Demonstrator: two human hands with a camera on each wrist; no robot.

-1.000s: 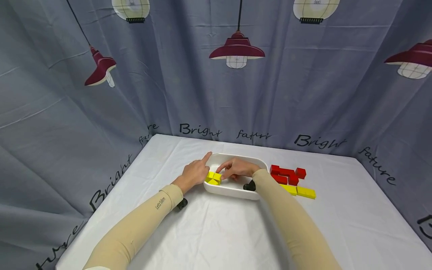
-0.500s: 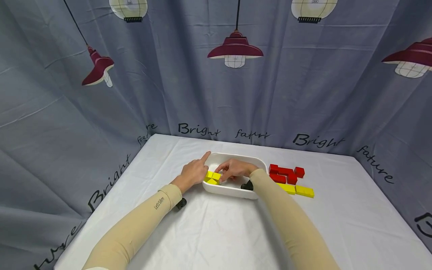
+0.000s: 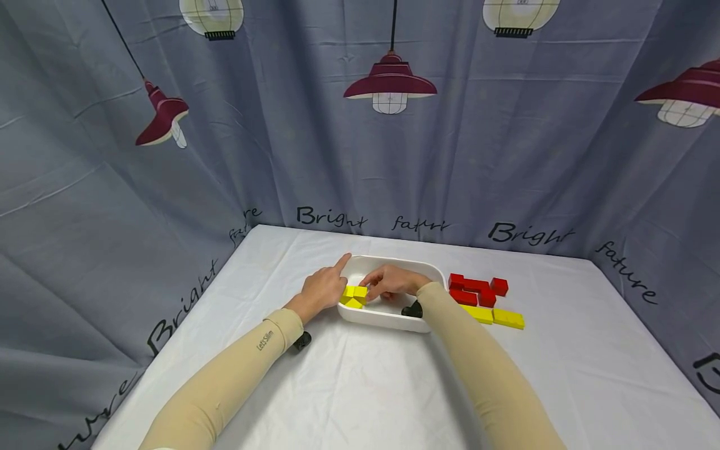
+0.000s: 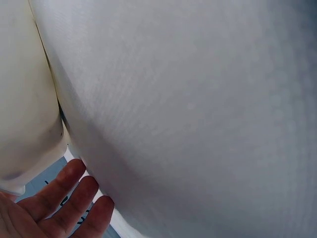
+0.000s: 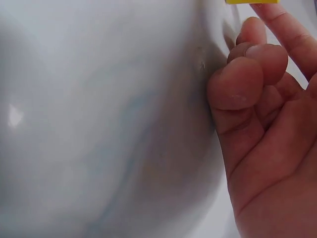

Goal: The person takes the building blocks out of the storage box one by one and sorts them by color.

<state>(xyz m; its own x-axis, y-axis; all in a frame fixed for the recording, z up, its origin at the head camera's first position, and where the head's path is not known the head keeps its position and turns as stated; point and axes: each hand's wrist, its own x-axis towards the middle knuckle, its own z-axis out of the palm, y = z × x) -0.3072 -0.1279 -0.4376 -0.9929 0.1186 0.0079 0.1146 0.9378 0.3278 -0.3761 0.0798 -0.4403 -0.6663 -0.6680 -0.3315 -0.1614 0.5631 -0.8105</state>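
Just below centre, the left hand has its fingers straight at the white tray's left end, while the right hand, thumb and forefinger barely apart, seems to pinch a yellow block inside that end. Hardly anything has shifted this past second, so this looks like careful steadying, with red blocks lying right of centre.

The left arm slants up from the lower left of the head view, the right arm from the lower right, both beige-sleeved. Just left of centre, the left hand extends its index finger up and right. The right hand, right of centre, sets forefinger and thumb close together, apparently pinching; its lower fingers curl inward.
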